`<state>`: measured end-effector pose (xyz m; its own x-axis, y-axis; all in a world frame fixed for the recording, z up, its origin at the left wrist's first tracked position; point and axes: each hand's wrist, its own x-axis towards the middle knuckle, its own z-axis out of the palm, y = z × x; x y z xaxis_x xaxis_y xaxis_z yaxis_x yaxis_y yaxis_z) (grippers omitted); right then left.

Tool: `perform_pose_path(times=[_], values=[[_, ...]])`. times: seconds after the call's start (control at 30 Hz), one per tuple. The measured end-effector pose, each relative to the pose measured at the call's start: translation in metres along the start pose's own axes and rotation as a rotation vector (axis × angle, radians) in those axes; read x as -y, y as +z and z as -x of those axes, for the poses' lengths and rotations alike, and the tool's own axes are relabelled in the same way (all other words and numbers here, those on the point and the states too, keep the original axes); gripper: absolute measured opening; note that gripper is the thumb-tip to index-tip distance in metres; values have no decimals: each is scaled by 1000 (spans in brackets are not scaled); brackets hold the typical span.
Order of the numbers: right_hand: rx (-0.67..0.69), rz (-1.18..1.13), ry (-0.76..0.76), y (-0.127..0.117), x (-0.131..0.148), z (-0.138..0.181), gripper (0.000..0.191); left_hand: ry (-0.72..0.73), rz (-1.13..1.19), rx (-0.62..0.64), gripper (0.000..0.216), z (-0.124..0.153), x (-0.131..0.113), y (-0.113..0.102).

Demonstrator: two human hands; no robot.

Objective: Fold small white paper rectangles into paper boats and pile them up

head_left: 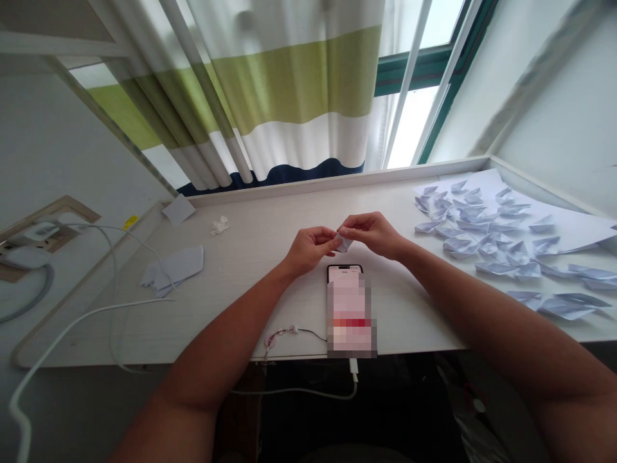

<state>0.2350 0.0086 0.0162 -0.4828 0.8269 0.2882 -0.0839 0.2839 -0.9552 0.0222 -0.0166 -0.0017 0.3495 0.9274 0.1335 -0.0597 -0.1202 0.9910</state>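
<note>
Both my hands meet above the middle of the white desk (241, 283). My left hand (308, 249) and my right hand (373, 233) pinch a small folded piece of white paper (344, 242) between their fingertips. Just below them a phone (351, 310) lies flat on the desk with its screen lit. Its white cable (308, 390) hangs off the front edge.
Several folded paper boats (486, 241) lie on white sheets at the right. A small stack of cut paper (173, 269) and a loose square (178, 209) sit at the left, with a crumpled scrap (219, 225). A striped curtain (270, 90) and a window stand behind.
</note>
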Motion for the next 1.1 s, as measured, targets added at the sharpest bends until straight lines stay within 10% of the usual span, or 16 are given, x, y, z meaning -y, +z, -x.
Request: perform_pose_path(times=[0.4,1.1], values=[[-8,34,3,-2,0,0,35,-22,18,26,54,0,-2,2],[-4,24,74,2,-6,-1,54,-58,103,-297,39,-1,-6,9]])
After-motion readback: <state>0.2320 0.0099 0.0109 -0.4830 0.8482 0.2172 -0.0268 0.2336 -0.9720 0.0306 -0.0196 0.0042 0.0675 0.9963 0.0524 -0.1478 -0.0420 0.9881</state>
